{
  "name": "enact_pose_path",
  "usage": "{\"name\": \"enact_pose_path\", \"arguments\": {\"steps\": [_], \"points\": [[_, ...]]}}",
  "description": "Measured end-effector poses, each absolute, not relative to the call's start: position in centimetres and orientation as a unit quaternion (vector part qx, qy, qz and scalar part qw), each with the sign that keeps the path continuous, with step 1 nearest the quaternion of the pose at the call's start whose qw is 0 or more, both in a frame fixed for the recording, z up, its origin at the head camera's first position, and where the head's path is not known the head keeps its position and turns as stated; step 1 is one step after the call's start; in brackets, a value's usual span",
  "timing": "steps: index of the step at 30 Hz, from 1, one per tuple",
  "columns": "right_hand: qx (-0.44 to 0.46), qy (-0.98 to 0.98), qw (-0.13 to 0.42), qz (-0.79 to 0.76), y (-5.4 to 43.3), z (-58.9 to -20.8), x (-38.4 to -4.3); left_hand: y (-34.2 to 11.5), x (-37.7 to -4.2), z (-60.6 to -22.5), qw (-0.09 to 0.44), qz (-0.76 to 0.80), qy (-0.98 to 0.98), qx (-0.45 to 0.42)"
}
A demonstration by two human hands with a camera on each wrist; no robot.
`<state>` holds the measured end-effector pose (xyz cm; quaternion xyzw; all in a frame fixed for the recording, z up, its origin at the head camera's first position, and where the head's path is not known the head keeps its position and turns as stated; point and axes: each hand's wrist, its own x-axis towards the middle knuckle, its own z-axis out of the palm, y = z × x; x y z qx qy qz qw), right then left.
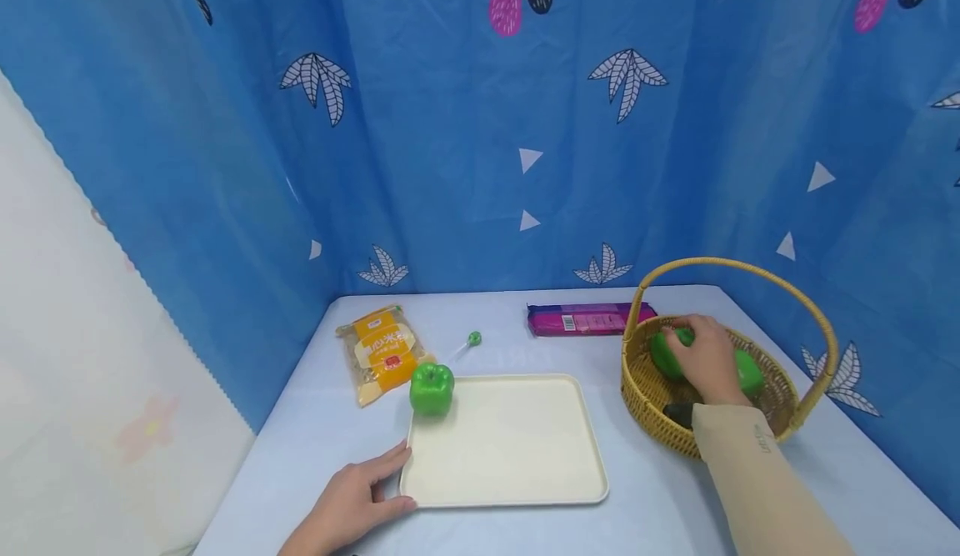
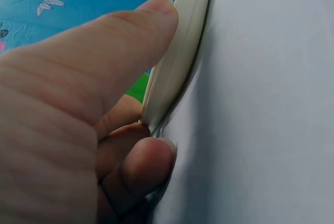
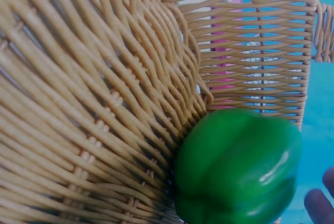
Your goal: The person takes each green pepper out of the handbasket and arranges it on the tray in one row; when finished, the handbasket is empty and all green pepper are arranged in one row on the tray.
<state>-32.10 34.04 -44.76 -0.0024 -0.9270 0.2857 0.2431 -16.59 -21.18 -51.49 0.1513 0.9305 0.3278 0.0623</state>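
Observation:
My left hand [image 1: 352,498] is at the left end of a cream tray [image 1: 510,448], fingertips along its side edge and thumb at the near corner. In the left wrist view, the thumb presses the tray's rim [image 2: 182,51] while the other fingers curl at the corner. My right hand [image 1: 708,356] reaches into a wicker basket [image 1: 645,414], above a green bell pepper [image 3: 237,166]. Its fingertips [image 3: 318,205] show a gap from that pepper in the right wrist view. Another green object [image 1: 748,373] lies partly hidden behind the right hand.
One green bell pepper [image 1: 432,389] sits at the tray's far left corner. Behind it lie an orange and clear food packet [image 1: 384,349] and a green lollipop [image 1: 474,338]. A magenta package [image 1: 581,320] is near the back edge. The basket's tall handle [image 1: 780,281] arches over it.

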Motion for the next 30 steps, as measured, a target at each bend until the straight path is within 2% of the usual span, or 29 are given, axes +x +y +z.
{"name": "enact_pose_path", "arguments": {"steps": [14, 30], "points": [[0.015, -0.960, 0.104, 0.261, 34.38, -45.08, -32.97, -21.14, -16.55, -51.48, 0.062, 0.320, 0.934, 0.146], [0.018, -0.955, 0.110, 0.276, 34.29, -45.02, -32.94, -21.15, -16.52, -51.22, 0.067, 0.327, 0.932, 0.142]]}}
